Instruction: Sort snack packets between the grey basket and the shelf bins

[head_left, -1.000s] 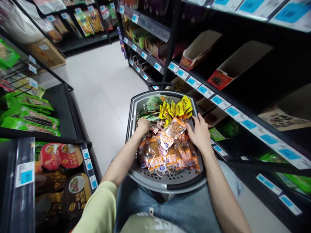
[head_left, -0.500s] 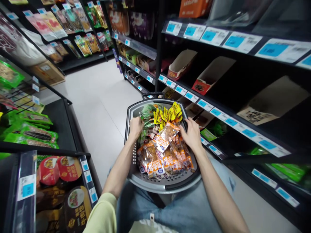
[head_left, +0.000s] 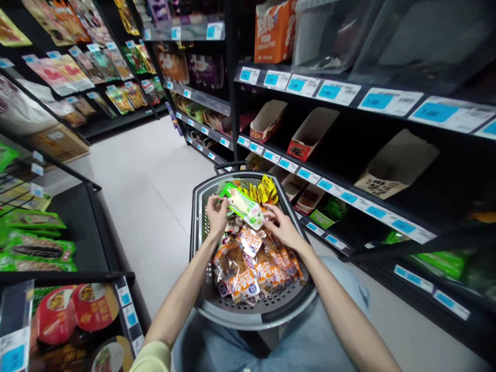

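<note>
A green and white snack packet (head_left: 245, 206) is stretched between my hands above a grey plastic shopping basket (head_left: 251, 321). My left hand (head_left: 217, 213) pinches its upper left end between thumb and fingers. At the lower right end, my right hand (head_left: 282, 227) has the packet's edge between thumb and fingertips. Under it, orange and clear snack packets (head_left: 251, 268) fill the front of the basket. Yellow packets (head_left: 265, 191) are bunched at the back right. Part of the basket's contents is hidden by the held packet and my hands.
Close on the right runs a black shelf with price tags (head_left: 309, 174) and open cardboard boxes (head_left: 310, 134). Another shelf (head_left: 77, 217) with green packets stands on the left, above red round-topped packs (head_left: 95, 307). Pale floor (head_left: 143, 181) lies between them. My knees are under the basket.
The green and white packet has come up out of the basket's back left, between my hands. My right hand has moved left off the basket's rim. The view has shifted slightly.
</note>
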Demonstrator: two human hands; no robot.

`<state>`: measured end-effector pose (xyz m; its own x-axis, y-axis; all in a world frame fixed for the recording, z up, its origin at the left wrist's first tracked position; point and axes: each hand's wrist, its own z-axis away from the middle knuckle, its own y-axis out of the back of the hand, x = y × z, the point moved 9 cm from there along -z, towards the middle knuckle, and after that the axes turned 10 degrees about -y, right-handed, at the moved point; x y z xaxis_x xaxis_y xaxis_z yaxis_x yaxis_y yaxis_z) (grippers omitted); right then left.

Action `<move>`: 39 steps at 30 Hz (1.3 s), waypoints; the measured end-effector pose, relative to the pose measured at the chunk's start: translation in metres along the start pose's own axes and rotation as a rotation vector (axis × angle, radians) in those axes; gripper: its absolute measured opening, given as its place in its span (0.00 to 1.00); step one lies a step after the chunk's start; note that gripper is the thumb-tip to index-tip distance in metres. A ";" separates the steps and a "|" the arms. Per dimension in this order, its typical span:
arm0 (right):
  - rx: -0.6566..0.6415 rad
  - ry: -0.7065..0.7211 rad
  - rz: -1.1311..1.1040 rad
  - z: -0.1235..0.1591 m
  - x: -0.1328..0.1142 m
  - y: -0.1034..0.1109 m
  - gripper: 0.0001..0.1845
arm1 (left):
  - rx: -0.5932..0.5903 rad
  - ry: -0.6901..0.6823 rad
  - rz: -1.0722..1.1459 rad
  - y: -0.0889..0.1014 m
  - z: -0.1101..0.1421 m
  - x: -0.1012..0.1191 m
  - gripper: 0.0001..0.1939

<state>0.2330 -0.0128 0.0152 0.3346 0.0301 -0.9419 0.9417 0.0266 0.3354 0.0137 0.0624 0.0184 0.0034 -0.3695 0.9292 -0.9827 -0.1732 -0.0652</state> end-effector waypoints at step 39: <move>0.371 -0.204 -0.390 -0.005 0.042 0.044 0.18 | -1.173 0.360 0.191 -0.100 0.094 -0.028 0.17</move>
<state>0.2882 -0.0055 -0.0095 -0.0741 -0.1058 -0.9916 0.9337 -0.3566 -0.0318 0.1294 0.0045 -0.0353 -0.0262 0.0044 0.9996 -0.5342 0.8452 -0.0177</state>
